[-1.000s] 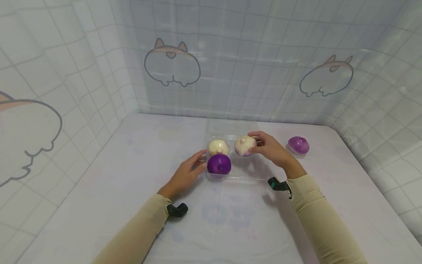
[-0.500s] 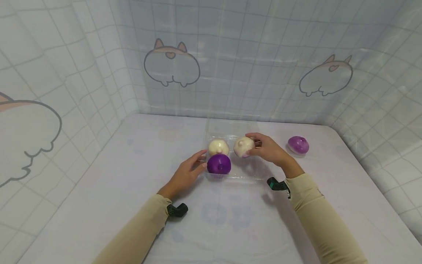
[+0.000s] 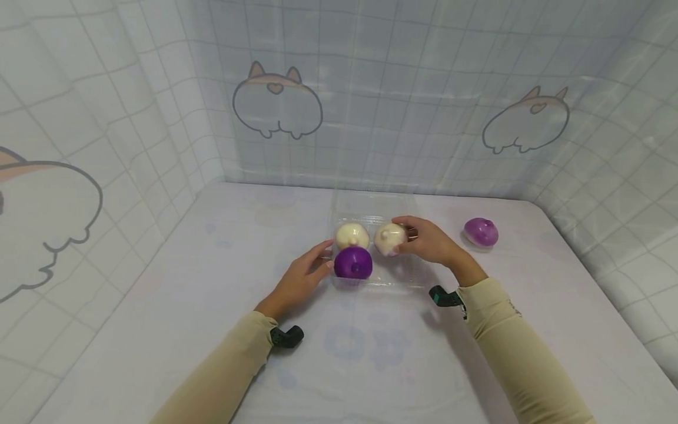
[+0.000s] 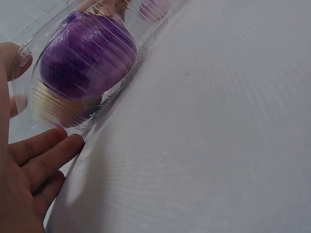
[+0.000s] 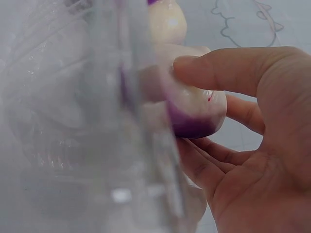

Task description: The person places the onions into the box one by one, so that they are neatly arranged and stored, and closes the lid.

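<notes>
Glossy turnips, purple at one end and cream at the other, are in view. My right hand (image 3: pixel 426 240) grips a turnip (image 3: pixel 389 238), cream end facing up, over the right half of a clear plastic box (image 3: pixel 394 281). In the right wrist view, the thumb presses that turnip (image 5: pixel 197 109) while other fingers support it from beneath. Inside the box's left half sit a cream-side-up turnip (image 3: pixel 352 234) and, in front of it, a purple-side-up turnip (image 3: pixel 354 263). Fairly straight fingers of my left hand (image 3: pixel 301 275) rest against the box's left side, as the left wrist view shows.
Another purple turnip (image 3: pixel 481 232) lies on the white tablecloth (image 3: pixel 212 247) right of the box. The box's clear lid (image 3: pixel 373 203) is folded back behind it. A tiled-pattern curtain (image 3: pixel 371 118) closes off the back and sides.
My right hand has moved the turnip slightly left and down, with less of its purple end showing. The left hand stays at the box's left side.
</notes>
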The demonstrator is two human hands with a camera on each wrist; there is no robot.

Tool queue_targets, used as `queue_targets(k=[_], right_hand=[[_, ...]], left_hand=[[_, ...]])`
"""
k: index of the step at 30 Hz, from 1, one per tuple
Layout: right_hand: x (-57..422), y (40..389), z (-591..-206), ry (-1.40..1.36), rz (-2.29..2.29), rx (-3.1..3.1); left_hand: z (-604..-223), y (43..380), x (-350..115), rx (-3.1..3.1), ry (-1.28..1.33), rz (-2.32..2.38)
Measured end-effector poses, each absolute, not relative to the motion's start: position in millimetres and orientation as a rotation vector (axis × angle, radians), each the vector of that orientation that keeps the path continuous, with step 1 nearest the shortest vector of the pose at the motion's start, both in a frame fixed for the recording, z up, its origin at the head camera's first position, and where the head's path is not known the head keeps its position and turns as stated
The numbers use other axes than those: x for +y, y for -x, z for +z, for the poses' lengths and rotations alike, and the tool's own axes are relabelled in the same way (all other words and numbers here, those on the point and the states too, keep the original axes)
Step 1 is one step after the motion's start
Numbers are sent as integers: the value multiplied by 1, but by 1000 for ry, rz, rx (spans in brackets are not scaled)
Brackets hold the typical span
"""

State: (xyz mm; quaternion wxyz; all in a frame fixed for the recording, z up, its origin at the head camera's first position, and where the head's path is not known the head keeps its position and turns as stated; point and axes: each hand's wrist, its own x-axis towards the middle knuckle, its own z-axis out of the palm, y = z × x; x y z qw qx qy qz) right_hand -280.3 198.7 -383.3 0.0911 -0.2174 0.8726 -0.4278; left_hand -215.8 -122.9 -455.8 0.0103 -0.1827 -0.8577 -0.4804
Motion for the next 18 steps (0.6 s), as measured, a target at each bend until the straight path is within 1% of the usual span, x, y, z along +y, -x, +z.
queue_targets(k=[18], right_hand=[[198,281,-382,683,-1177,2628]], left_hand=[[-454,215,-123,-2678,567,-1514]])
